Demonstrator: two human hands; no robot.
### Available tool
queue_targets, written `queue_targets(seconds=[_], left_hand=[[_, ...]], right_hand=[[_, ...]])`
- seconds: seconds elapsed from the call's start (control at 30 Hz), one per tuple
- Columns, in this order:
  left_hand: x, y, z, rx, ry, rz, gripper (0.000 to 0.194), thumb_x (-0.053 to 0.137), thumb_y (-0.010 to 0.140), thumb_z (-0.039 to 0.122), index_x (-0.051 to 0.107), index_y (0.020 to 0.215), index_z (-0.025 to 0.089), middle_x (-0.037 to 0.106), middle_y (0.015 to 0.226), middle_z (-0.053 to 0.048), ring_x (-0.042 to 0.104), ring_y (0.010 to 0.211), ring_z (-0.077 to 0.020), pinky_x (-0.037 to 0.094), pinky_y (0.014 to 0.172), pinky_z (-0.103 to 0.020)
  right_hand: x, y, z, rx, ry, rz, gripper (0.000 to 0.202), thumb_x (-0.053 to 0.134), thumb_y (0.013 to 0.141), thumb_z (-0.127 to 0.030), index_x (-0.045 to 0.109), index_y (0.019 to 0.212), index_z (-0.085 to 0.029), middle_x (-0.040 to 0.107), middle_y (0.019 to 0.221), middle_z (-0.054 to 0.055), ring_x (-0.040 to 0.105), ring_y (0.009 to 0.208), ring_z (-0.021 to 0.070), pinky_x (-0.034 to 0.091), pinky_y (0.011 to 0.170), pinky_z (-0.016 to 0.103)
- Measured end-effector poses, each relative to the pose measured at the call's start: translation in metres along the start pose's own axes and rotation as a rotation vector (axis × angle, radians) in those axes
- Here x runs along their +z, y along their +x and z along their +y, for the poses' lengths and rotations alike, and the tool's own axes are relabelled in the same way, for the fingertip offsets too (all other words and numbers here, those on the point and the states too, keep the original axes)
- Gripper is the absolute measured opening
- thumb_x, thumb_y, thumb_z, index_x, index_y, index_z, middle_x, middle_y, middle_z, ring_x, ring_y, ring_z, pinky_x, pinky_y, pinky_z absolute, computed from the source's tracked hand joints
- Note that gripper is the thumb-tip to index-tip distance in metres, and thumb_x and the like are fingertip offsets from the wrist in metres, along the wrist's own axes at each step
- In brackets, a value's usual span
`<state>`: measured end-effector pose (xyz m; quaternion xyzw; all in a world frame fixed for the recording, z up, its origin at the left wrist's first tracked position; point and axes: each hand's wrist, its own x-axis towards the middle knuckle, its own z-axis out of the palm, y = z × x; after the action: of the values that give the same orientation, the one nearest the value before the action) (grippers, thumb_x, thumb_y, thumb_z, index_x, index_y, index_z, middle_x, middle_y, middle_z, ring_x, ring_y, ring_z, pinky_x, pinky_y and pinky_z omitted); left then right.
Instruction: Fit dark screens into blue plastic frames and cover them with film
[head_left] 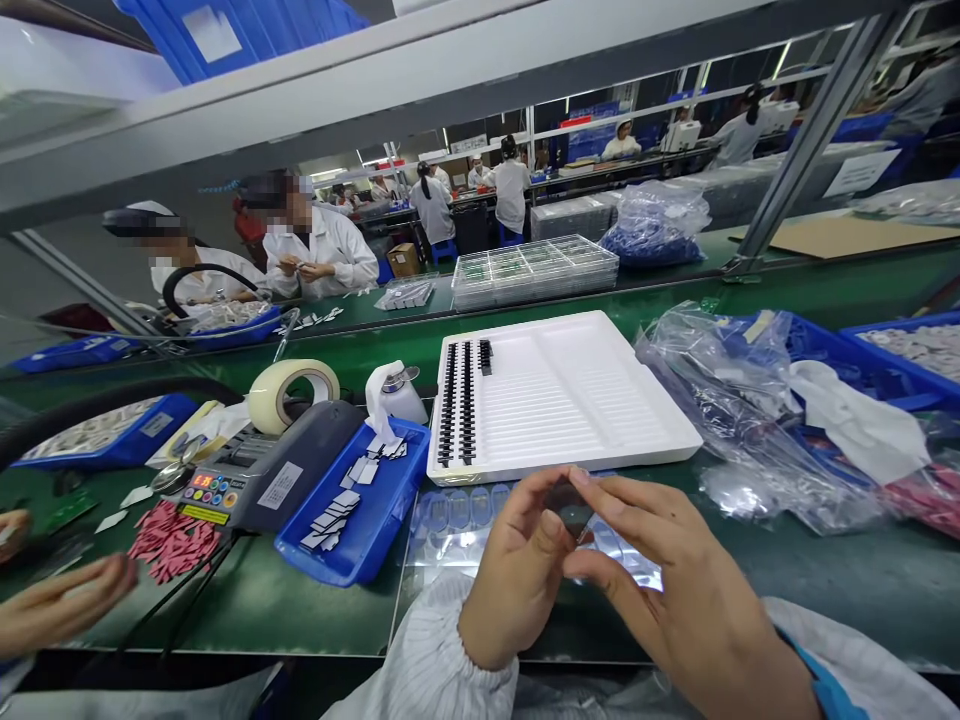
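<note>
Between my two hands, a small dark flat piece (571, 510) is held near the front edge of the bench. My left hand (525, 570) has its fingers curled round the left side of the piece. On the other side, my right hand (660, 570) pinches it between thumb and fingertips. The fingers partly hide the piece. Clear plastic sheets with rounded shapes (454, 515) lie on the green bench beneath my hands. Just beyond stands a white foam tray (570, 390) with rows of black parts (467, 410) at its left side.
Left are a blue tray (300, 550) of small white pieces, a tape dispenser (277, 470), a tape roll (259, 390), a bottle (405, 400) and pink strips (172, 540). Another person's hand (75, 605) is far left. Plastic bags (735, 430) lie right. A metal shelf (375, 90) crosses above.
</note>
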<state>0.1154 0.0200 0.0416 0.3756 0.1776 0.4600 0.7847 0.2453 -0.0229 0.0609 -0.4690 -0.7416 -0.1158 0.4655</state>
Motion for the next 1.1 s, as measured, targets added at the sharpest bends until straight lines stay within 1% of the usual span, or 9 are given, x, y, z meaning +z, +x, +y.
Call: queue_targets(seconds=[0.1, 0.23, 0.33, 0.5, 0.7, 0.83, 0.9, 0.97, 1.1], left_hand=[[-0.001, 0.0, 0.003, 0.014, -0.025, -0.023, 0.024, 0.062, 0.082, 0.034, 0.066, 0.105, 0.029, 0.061, 0.116, -0.001, 0.055, 0.108, -0.0134, 0.045, 0.09, -0.025], [-0.005, 0.0, 0.006, 0.038, 0.003, -0.081, 0.024, 0.061, 0.083, 0.034, 0.064, 0.107, 0.03, 0.055, 0.124, 0.0, 0.055, 0.108, -0.0137, 0.046, 0.09, -0.026], [-0.008, 0.003, 0.008, 0.027, 0.042, -0.101, 0.029, 0.063, 0.081, 0.036, 0.063, 0.109, 0.028, 0.054, 0.124, -0.002, 0.055, 0.104, -0.0135, 0.046, 0.087, -0.025], [-0.008, 0.007, 0.011, -0.021, 0.024, -0.054, 0.034, 0.069, 0.075, 0.038, 0.065, 0.105, 0.023, 0.062, 0.107, -0.003, 0.058, 0.098, -0.0139, 0.045, 0.085, -0.024], [-0.009, 0.006, 0.008, -0.066, -0.049, 0.009, 0.036, 0.079, 0.065, 0.033, 0.067, 0.096, 0.019, 0.068, 0.091, -0.002, 0.062, 0.087, -0.0113, 0.045, 0.079, -0.022], [-0.011, 0.005, 0.008, -0.108, -0.05, -0.03, 0.035, 0.079, 0.065, 0.033, 0.067, 0.094, 0.017, 0.071, 0.085, -0.003, 0.064, 0.083, -0.0121, 0.046, 0.079, -0.023], [-0.012, 0.004, 0.009, -0.116, -0.041, -0.037, 0.034, 0.08, 0.063, 0.033, 0.068, 0.09, 0.017, 0.071, 0.083, -0.003, 0.065, 0.079, -0.0122, 0.047, 0.077, -0.024], [-0.012, 0.003, 0.009, -0.123, -0.038, -0.026, 0.034, 0.083, 0.059, 0.03, 0.069, 0.086, 0.017, 0.071, 0.08, -0.002, 0.065, 0.075, -0.0118, 0.047, 0.074, -0.024], [-0.011, 0.003, 0.01, -0.129, -0.048, -0.059, 0.033, 0.085, 0.056, 0.025, 0.069, 0.085, 0.019, 0.071, 0.075, 0.001, 0.065, 0.071, -0.01, 0.047, 0.071, -0.021]], right_hand=[[-0.001, 0.0, 0.003, -0.011, -0.002, 0.012, 0.037, 0.06, 0.085, -0.012, 0.049, 0.12, -0.015, 0.065, 0.11, 0.011, 0.059, 0.105, 0.0203, 0.054, 0.082, 0.035], [-0.002, -0.002, 0.008, 0.055, -0.073, -0.108, 0.031, 0.06, 0.086, -0.028, 0.056, 0.117, -0.021, 0.066, 0.102, 0.006, 0.063, 0.095, 0.0196, 0.055, 0.078, 0.034], [-0.001, -0.001, 0.007, 0.045, -0.095, -0.14, 0.03, 0.056, 0.088, -0.026, 0.056, 0.117, -0.018, 0.067, 0.101, 0.007, 0.064, 0.092, 0.0196, 0.054, 0.079, 0.034], [-0.001, 0.001, 0.003, -0.018, -0.145, -0.161, 0.025, 0.054, 0.089, -0.019, 0.056, 0.114, -0.016, 0.068, 0.1, 0.008, 0.062, 0.095, 0.021, 0.051, 0.08, 0.035], [-0.009, 0.0, 0.013, -0.124, -0.22, -0.253, 0.025, 0.057, 0.089, -0.027, 0.057, 0.112, -0.02, 0.066, 0.104, 0.009, 0.061, 0.096, 0.0258, 0.046, 0.083, 0.042], [-0.017, 0.013, 0.015, -0.003, -0.042, -0.187, 0.02, 0.056, 0.089, -0.038, 0.055, 0.102, -0.024, 0.066, 0.091, 0.005, 0.062, 0.085, 0.0213, 0.051, 0.07, 0.035], [-0.018, 0.019, 0.015, 0.129, 0.107, -0.109, 0.011, 0.058, 0.088, -0.032, 0.05, 0.089, -0.026, 0.066, 0.087, 0.002, 0.062, 0.083, 0.0185, 0.052, 0.065, 0.03], [-0.017, 0.021, 0.015, 0.222, 0.25, -0.093, 0.019, 0.061, 0.085, -0.022, 0.043, 0.079, -0.026, 0.066, 0.083, -0.001, 0.062, 0.083, 0.0171, 0.051, 0.064, 0.028], [-0.014, 0.019, 0.017, 0.215, 0.366, -0.164, 0.023, 0.059, 0.083, -0.01, 0.041, 0.082, -0.025, 0.067, 0.083, -0.002, 0.061, 0.086, 0.0142, 0.05, 0.068, 0.025]])
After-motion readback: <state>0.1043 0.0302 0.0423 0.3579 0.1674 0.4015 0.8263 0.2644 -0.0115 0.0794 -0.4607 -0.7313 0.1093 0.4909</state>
